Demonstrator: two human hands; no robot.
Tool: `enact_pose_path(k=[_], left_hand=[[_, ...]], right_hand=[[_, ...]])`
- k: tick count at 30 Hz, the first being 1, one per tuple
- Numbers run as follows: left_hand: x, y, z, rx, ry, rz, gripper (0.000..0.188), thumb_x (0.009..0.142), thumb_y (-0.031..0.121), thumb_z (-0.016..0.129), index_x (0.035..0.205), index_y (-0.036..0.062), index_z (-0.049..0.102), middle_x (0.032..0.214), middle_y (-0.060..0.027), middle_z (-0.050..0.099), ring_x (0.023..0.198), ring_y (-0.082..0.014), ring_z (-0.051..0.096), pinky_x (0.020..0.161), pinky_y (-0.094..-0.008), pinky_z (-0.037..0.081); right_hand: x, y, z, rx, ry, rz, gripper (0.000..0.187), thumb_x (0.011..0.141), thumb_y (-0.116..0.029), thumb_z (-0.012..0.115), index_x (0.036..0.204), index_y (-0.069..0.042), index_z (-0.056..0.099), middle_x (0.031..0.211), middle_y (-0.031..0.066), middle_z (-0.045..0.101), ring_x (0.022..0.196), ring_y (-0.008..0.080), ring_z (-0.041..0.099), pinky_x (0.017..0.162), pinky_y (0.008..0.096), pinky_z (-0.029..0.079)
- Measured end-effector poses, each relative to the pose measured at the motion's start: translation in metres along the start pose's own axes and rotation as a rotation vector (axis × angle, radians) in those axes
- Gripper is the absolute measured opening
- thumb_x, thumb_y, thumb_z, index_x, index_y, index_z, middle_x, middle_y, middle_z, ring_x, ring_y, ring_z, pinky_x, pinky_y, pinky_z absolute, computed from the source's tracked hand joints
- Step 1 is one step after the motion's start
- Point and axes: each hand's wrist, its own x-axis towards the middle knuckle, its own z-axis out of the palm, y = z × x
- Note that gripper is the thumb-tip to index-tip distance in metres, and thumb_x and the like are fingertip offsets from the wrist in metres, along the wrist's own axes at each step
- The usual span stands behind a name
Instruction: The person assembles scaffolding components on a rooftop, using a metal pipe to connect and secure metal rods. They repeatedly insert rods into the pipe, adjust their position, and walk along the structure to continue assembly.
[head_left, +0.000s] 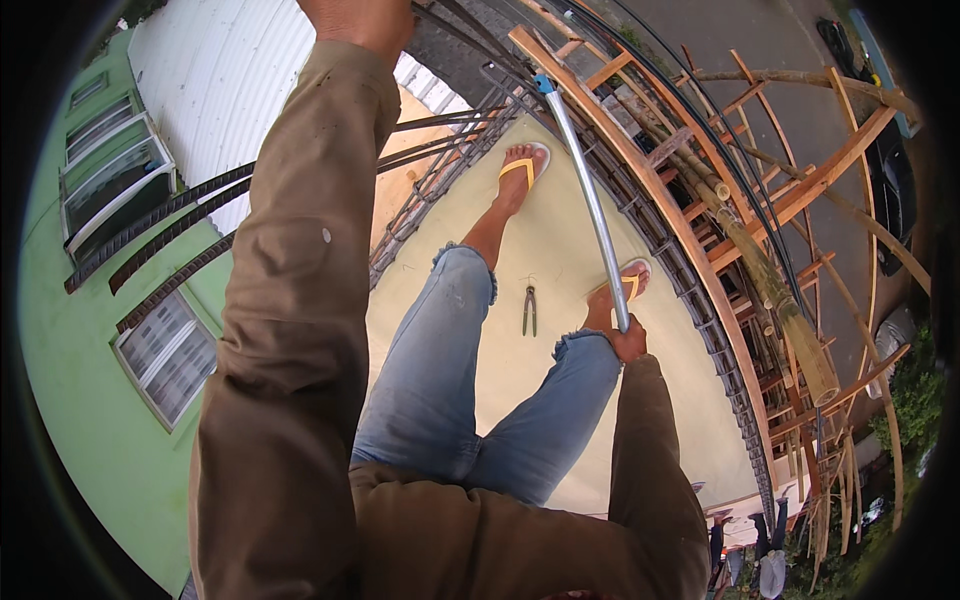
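My right hand [628, 341] grips the lower end of a long silver metal pipe [590, 190], beside my right knee. The pipe slants up and away to a blue fitting [544, 84] at its far end, close to the rebar along the edge. My left arm reaches far forward, and my left hand [362, 22] is cut off by the upper edge, so its fingers are hidden. Dark ribbed rebar rods [440, 120] run just past that wrist. Between my feet, a pair of green-handled pincers [529, 312] lies on the pale slab [560, 240].
Tied rebar cages [690, 290] line the slab's edge, with a wooden formwork board [640, 170] outside them. Bamboo and timber scaffolding [770, 270] stands beyond, above a road [700, 40]. Bent rebar ends [180, 220] stick out leftward toward a green building [70, 350]. People [772, 555] stand at lower right.
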Motion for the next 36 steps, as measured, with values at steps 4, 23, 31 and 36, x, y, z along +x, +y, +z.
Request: enact_pose_path(k=[4, 23, 31, 36], left_hand=[[-0.038, 0.003, -0.002, 0.061, -0.054, 0.063, 0.043, 0.1, 0.039, 0.057, 0.076, 0.0033, 0.056, 0.069, -0.0089, 0.062, 0.057, -0.0146, 0.055, 0.054, -0.0304, 0.044], [0.044, -0.03, -0.051, -0.015, -0.228, 0.147, 0.04, 0.084, 0.02, 0.073, 0.116, 0.0057, 0.053, 0.097, -0.0031, 0.06, 0.083, -0.014, 0.058, 0.07, -0.0276, 0.045], [0.088, -0.049, -0.037, -0.118, -0.177, -0.063, 0.017, 0.089, 0.017, 0.065, 0.081, 0.0023, 0.06, 0.066, -0.0082, 0.06, 0.053, -0.019, 0.059, 0.052, -0.0327, 0.05], [0.116, -0.064, -0.03, -0.179, -0.118, -0.198, 0.021, 0.09, 0.017, 0.061, 0.076, 0.0041, 0.055, 0.059, -0.0063, 0.053, 0.048, -0.0189, 0.056, 0.045, -0.033, 0.046]], right_hand=[[0.015, 0.015, 0.001, 0.001, 0.017, 0.072, 0.032, 0.072, -0.012, 0.065, 0.101, 0.0, 0.063, 0.083, 0.0238, 0.066, 0.076, 0.0383, 0.067, 0.071, 0.0458, 0.052], [-0.008, -0.016, 0.003, -0.104, 0.017, 0.084, 0.034, 0.079, -0.019, 0.066, 0.107, 0.0, 0.062, 0.095, 0.0268, 0.069, 0.093, 0.0429, 0.068, 0.081, 0.0472, 0.054], [-0.04, -0.085, 0.0, -0.088, 0.002, 0.107, 0.037, 0.08, -0.022, 0.064, 0.109, 0.001, 0.061, 0.101, 0.0289, 0.067, 0.1, 0.0448, 0.065, 0.085, 0.0493, 0.052], [-0.065, -0.127, -0.006, -0.074, -0.026, 0.124, 0.039, 0.079, -0.022, 0.063, 0.11, 0.002, 0.06, 0.103, 0.0287, 0.067, 0.1, 0.0446, 0.066, 0.084, 0.0489, 0.053]])
